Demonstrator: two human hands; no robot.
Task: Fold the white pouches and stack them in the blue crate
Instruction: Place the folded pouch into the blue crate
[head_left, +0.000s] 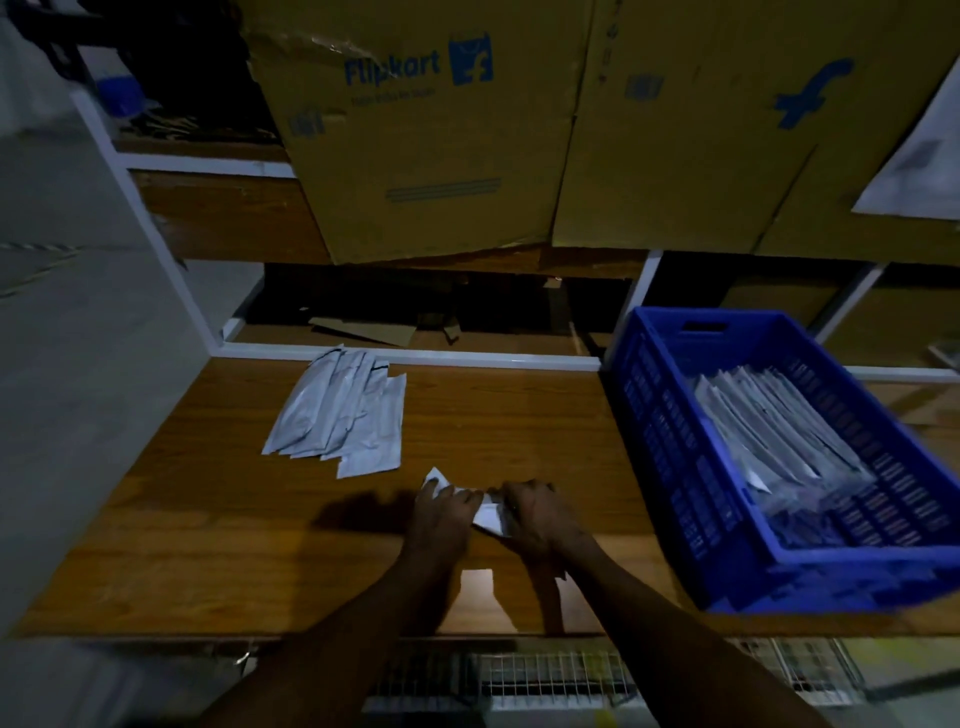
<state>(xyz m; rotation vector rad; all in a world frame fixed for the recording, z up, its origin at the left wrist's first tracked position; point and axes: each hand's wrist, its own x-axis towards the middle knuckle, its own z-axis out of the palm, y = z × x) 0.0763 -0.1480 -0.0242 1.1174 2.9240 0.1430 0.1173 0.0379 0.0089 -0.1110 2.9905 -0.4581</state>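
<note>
pouch in work: white pouch (488, 512) sits near-centre on the wooden table (208, 545), pinned flat under both hands, so I read this as mid-fold, crease being pressed against the hard top.
left hand: my left hand (441, 519) covers the pouch's left end, fingers bent over it and gripping, a white corner poking out beyond the fingertips.
right hand: my right hand (535, 514) clamps the right end, fingers curled down on it; exact pinch is blurred.
unfolded pile: loose pile of pouches (337, 410) lies far-left of the hands, within reach, probably the feed stock.
blue crate: blue crate (670, 452) stands at the right, just beside the fold spot, so the drop-off is short.
stacked pouches: folded pouches (769, 431) lean in a row inside the crate.
backdrop: cardboard boxes (415, 130) on the far shelf.
</note>
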